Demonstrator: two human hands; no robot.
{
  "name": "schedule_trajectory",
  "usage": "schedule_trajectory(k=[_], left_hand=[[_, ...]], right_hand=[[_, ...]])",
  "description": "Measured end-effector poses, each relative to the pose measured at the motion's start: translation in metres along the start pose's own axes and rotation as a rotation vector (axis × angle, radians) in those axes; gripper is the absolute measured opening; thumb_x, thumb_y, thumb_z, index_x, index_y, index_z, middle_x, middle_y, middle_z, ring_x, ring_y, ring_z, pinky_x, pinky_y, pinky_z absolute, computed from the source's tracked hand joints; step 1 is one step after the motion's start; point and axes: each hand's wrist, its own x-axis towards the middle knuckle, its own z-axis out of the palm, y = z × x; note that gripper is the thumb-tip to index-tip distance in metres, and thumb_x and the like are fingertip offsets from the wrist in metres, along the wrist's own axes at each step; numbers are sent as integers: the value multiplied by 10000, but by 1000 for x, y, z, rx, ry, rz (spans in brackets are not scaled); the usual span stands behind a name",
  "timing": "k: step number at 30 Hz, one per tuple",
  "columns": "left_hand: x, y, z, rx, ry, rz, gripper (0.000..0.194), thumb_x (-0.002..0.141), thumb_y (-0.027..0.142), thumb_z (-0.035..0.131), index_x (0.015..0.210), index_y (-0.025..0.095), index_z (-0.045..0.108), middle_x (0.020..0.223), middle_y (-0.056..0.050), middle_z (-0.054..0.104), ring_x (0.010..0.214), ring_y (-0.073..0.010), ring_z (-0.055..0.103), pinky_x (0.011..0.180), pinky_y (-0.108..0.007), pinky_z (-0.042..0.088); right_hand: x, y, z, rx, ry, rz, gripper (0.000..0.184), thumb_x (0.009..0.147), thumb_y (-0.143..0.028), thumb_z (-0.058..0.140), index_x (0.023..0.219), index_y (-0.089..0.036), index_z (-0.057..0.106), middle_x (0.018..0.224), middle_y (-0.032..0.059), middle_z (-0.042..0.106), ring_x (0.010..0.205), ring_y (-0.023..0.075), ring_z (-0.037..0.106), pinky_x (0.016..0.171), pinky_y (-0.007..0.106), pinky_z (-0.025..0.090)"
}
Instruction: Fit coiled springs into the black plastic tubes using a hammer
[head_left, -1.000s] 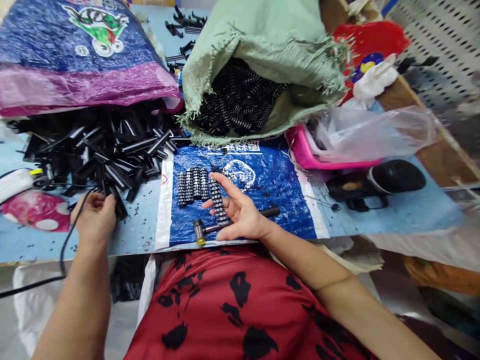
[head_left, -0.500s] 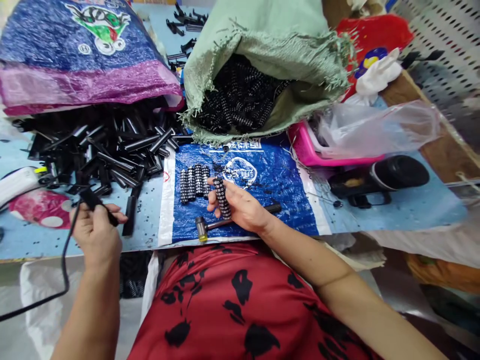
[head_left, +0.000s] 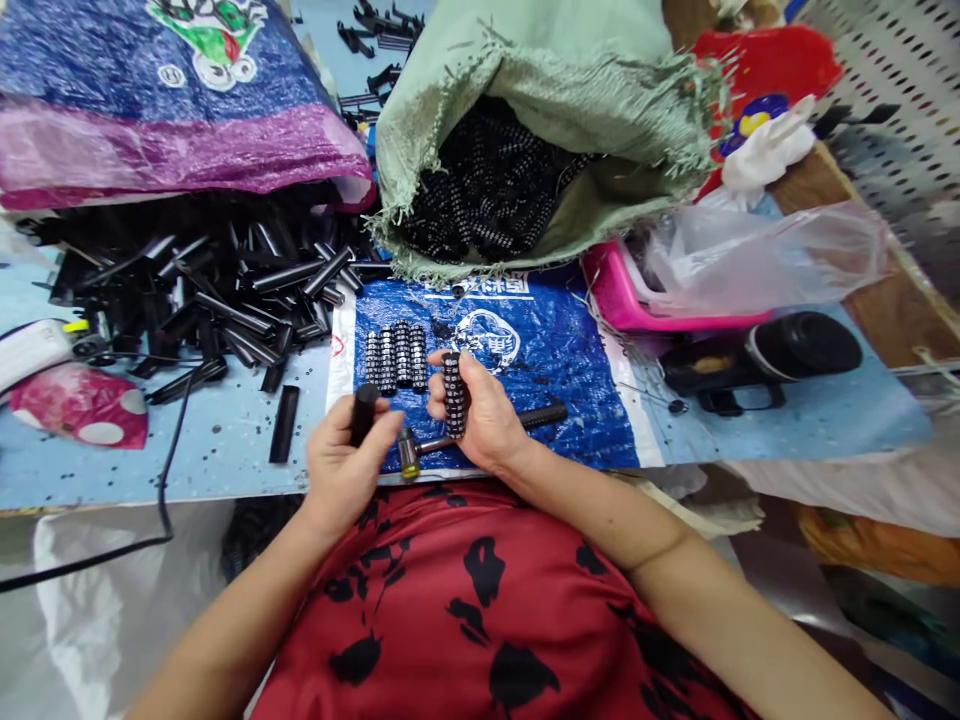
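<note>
My left hand [head_left: 346, 455] is closed round a short black plastic tube [head_left: 364, 412], held upright near the table's front edge. In my right hand [head_left: 491, 415] is a black roller of stacked rings with white characters [head_left: 454, 396], gripped between thumb and fingers. The two pieces are a small gap apart. Just behind them, several similar character rollers [head_left: 395, 357] lie side by side on a blue printed sheet [head_left: 585, 400]. A small hammer [head_left: 409, 453] lies under my right hand, its handle partly hidden.
Loose black plastic pieces [head_left: 225, 300] are heaped at the left below a blue and purple sack [head_left: 187, 160]. A green woven sack [head_left: 600, 150] gapes behind the sheet, full of black character parts. A pink basket [head_left: 622, 300] and a black flask [head_left: 802, 345] stand right.
My left hand has moved right from beside the black heap to the sheet's edge, bringing the black tube. My right hand has turned the roller more upright.
</note>
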Motion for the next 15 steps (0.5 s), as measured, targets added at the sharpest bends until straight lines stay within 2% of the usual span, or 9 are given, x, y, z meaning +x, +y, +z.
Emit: schedule_trajectory(k=[2,5,7,9,10,11,13,15], left_hand=[[3,0,19,34,-65,71,289,770,399,867,931,220,706,837,-8,713,723,-158,633,691,-284,526],[6,-1,32,54,-126,74,279,798,446,828,928,221,726,833,-16,707,764,-180,635,717,-302,535],[5,-3,28,53,-105,21,288,810,470,809,932,221,729,811,-12,694,736,-174,615,688,-296,526],[2,-3,18,27,-83,-40,312,790,476,827,940,221,727,810,-5,689,709,-164,600,660,-287,515],[1,-3,13,18,-82,-64,323,779,476,839,940,220,723,809,-1,686,695,-158,590,646,-282,507],[-1,-3,9,13,-86,-82,336,767,476,853,935,217,717,803,3,679,679,-151,579,630,-277,497],[-3,-2,5,8,-111,-115,360,766,494,863,915,212,696,730,23,633,618,-134,536,580,-265,463],[-4,-1,5,-19,-133,-143,387,858,582,767,920,212,675,630,42,561,546,-124,480,534,-263,428]], right_hand=[[-1,3,6,-78,22,-65,502,955,-705,559,1092,-234,662,937,32,721,789,156,687,710,287,595],[-1,4,3,-286,-45,-151,578,1009,-717,450,1263,-241,657,1265,99,721,1114,228,705,942,381,610],[0,1,-10,-473,-154,-285,769,932,-790,556,1488,-259,534,1530,133,577,1394,286,581,1076,438,567],[1,-4,-26,-708,-303,-464,1120,760,-824,748,1643,-280,328,1721,153,326,1598,351,333,1181,515,493],[1,-6,-33,-826,-387,-555,1228,711,-796,813,1676,-287,249,1753,159,247,1632,367,251,1212,545,460],[2,-8,-39,-930,-463,-639,1246,722,-745,842,1691,-290,203,1757,167,230,1639,369,235,1233,561,435],[2,-10,-45,-1056,-558,-801,1124,837,-624,817,1697,-271,185,1709,192,333,1599,344,347,1249,551,424],[1,-10,-45,-1087,-545,-943,1048,895,-555,788,1694,-223,197,1633,219,442,1532,326,464,1238,524,453]])
